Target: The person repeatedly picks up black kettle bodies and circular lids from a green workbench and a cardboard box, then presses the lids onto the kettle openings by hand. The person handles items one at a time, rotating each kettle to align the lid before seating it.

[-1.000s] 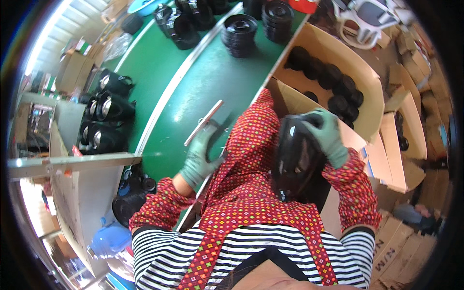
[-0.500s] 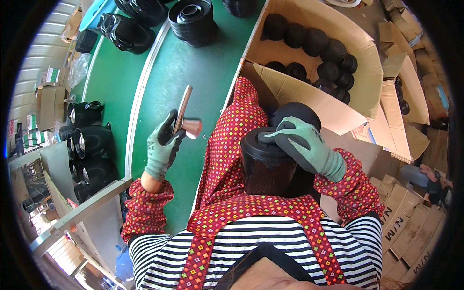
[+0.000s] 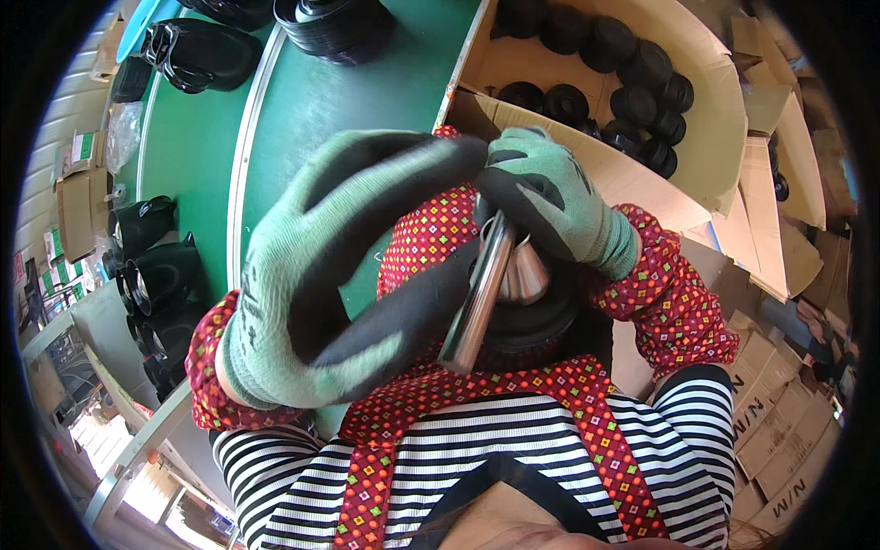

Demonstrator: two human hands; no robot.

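In front of my chest, my right hand (image 3: 550, 188), in a green and black glove, is closed at the top end of a shiny metal piece (image 3: 478, 298). It has a long bar with a flared, bell-shaped part beside it. Below it, a black round-lidded container (image 3: 527, 335) sits against my lap, mostly hidden by the hands and metal. My left hand (image 3: 302, 266), gloved alike, is spread in a wide curve. Its thumb reaches the bar and its fingertips come up to my right hand; whether they touch is hard to tell.
On the left, a green work table (image 3: 321, 101) carries stacked black discs (image 3: 335, 32) and black glossy housings (image 3: 206, 55). More black housings (image 3: 165, 284) stand farther left. An open cardboard box (image 3: 697, 73) at the upper right holds several black round parts (image 3: 610, 44). Folded cartons (image 3: 779, 412) lie at right.
My left hand has moved right and closer, from over the table, and its grip has opened. The metal piece is now at my right hand, which has left the lid and shifted up.
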